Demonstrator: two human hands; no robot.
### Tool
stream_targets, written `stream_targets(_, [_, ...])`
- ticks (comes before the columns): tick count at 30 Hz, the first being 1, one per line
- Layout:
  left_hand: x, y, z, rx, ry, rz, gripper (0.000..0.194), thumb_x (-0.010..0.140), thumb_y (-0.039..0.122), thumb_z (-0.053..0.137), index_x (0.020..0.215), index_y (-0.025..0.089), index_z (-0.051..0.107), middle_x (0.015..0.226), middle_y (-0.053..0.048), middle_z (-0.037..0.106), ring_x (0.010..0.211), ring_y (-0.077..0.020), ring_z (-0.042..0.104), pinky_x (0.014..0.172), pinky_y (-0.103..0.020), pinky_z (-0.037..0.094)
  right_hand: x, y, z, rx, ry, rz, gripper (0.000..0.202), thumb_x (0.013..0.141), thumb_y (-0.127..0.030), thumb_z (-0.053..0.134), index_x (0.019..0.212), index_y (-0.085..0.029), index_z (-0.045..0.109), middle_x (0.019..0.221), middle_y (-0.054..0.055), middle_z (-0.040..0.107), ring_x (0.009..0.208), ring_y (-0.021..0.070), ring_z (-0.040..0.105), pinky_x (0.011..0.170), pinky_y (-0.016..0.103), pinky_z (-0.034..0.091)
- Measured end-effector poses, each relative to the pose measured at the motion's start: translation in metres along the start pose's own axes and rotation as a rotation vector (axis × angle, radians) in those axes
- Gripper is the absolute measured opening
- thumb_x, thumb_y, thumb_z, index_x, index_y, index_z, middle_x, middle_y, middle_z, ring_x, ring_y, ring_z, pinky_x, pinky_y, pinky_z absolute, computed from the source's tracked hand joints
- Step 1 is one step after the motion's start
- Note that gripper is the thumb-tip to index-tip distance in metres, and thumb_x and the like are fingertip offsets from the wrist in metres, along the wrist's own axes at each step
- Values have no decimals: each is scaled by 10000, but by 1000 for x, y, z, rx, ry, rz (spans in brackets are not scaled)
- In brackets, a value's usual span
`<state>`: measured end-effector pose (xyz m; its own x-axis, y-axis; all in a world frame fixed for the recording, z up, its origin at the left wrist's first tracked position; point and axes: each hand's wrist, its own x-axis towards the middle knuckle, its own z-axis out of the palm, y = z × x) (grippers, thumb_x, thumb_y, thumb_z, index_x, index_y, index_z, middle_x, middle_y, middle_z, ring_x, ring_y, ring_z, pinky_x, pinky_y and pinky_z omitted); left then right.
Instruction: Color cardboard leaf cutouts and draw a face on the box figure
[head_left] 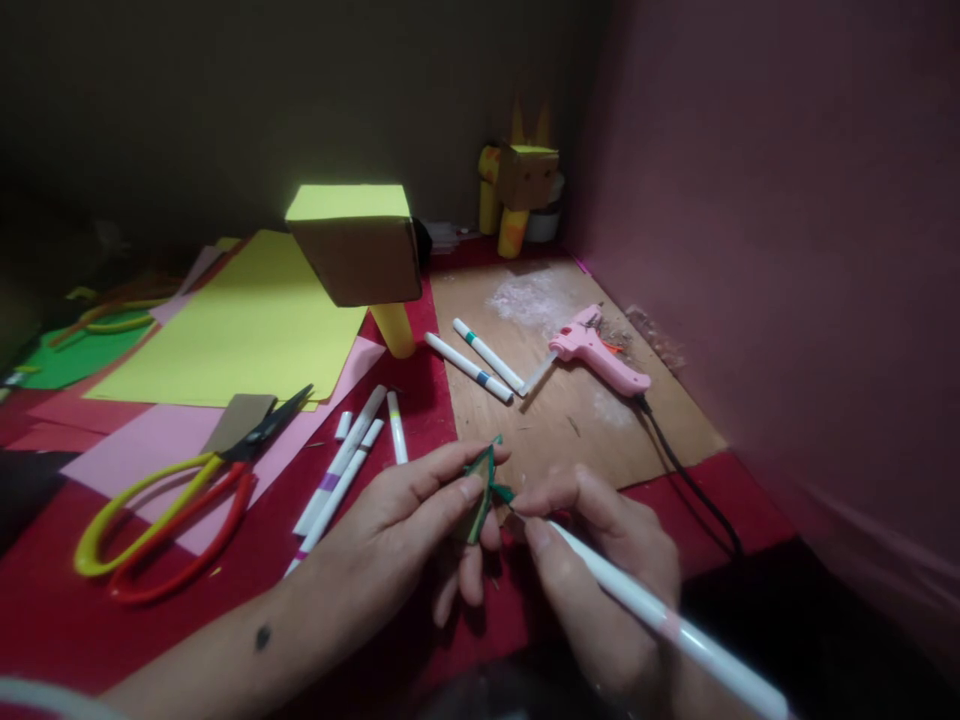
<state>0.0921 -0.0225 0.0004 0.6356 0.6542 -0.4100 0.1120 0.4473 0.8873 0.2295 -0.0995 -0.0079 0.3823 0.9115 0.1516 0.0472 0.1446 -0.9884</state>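
Note:
Between thumb and fingers, my left hand (427,510) pinches a small folded piece (480,495) with green edges and a brown face. My right hand (607,570) is closed around a white marker (675,625) with a pale pink band. The thumb and forefinger of that hand meet close to a narrow green tip (506,494) beside the folded piece; whether they grip it is hard to tell. Several white markers (341,475) lie just left of my left hand. Two more markers (487,355) rest on the brown board (540,430) ahead of my hands.
Scissors (180,500) with yellow and red handles lie at left on pink paper (150,450), near yellow sheets (240,330). A cardboard box figure (360,250) stands ahead. A pink glue gun (600,355) with a black cord lies right. Another figure (529,180) stands behind, near the wall.

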Motion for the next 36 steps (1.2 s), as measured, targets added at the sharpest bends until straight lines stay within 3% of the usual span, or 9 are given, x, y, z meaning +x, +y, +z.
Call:
stream_targets(12, [2,4,1,-121,-33,-10,262,923,295,680,1113,115,683,584,-9,691,403,-89,598,380,-111,433,3,9,1,15,7,-157,190,815,-63,565,781,-245,606,516,-75,679,431,129,687,469,207,571])
stream_targets(20, [6,2,-4,-194,-57,-20,205,887,314,733,968,135,677,671,-31,722,429,-111,636,361,-128,468,0,6,-2,36,-46,-126,174,871,-103,589,756,-227,628,545,-31,685,498,171,721,460,241,579])
stream_targets(30, [6,4,-5,-199,-80,-17,161,920,287,696,973,137,667,698,-33,727,420,-92,624,366,-112,472,2,11,6,119,28,-219,210,857,-55,549,764,-236,599,523,-64,647,434,125,678,414,186,528])
stream_targets(36, [4,1,-4,-196,-79,-18,197,914,314,710,990,136,673,707,-41,738,425,-98,636,371,-115,481,5,3,-6,-11,-105,-270,231,817,-19,521,763,-222,618,570,-39,691,510,129,718,447,174,530])
